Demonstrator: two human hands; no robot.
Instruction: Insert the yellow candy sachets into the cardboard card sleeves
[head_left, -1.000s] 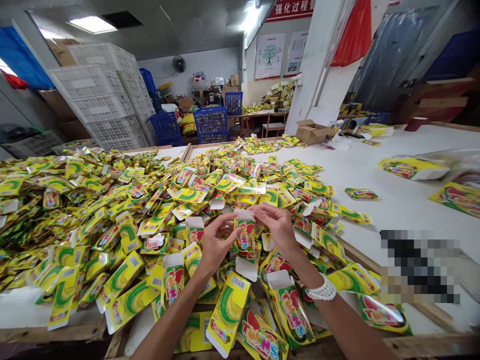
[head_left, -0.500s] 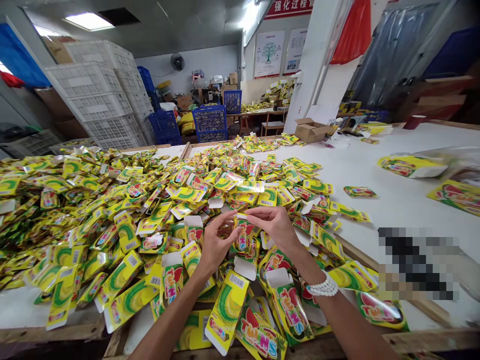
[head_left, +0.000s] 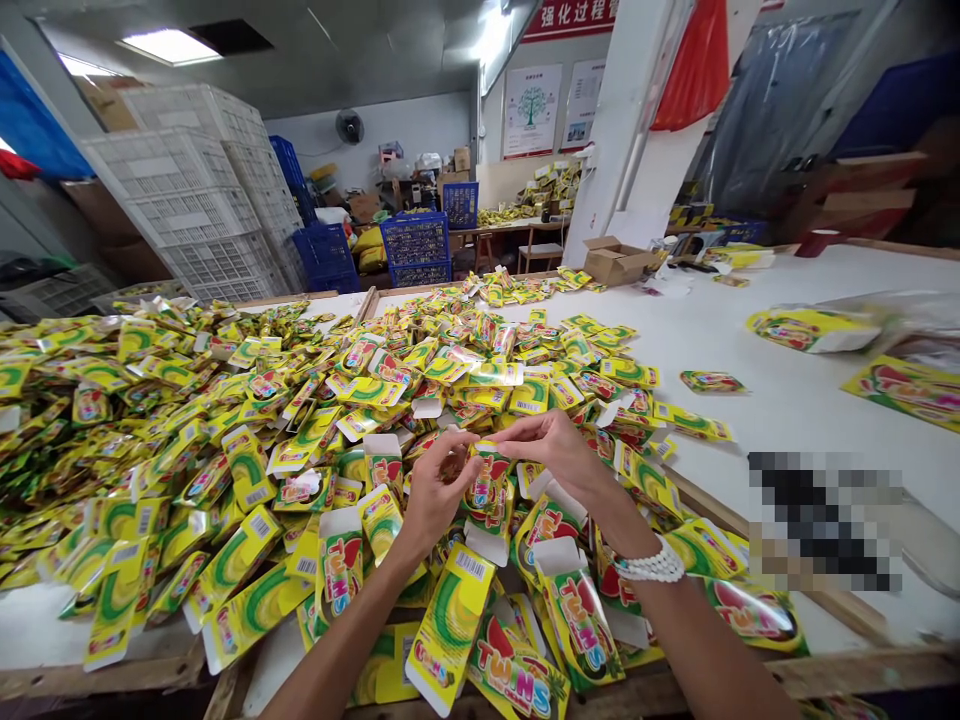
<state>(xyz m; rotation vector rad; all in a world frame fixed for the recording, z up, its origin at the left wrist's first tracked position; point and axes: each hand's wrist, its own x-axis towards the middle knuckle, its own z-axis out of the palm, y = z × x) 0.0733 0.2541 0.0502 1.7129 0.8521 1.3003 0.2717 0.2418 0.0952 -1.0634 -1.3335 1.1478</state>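
My left hand (head_left: pixel 439 495) and right hand (head_left: pixel 551 450) curl inward at lower centre, both grasping a small glossy yellow paperboard carton (head_left: pixel 486 478) between the fingertips. Around it, across the left and centre of the frame, spreads a heaped pile of flat, slick yellow-and-green printed cartons (head_left: pixel 247 400) with square white flaps. They lie on a smooth white table (head_left: pixel 795 440). A string of round white beads (head_left: pixel 651 566) circles my right wrist. At upper left, white lattice plastic crates (head_left: pixel 191 190) stack high; blue lattice crates (head_left: pixel 415 250) stand beyond the table.
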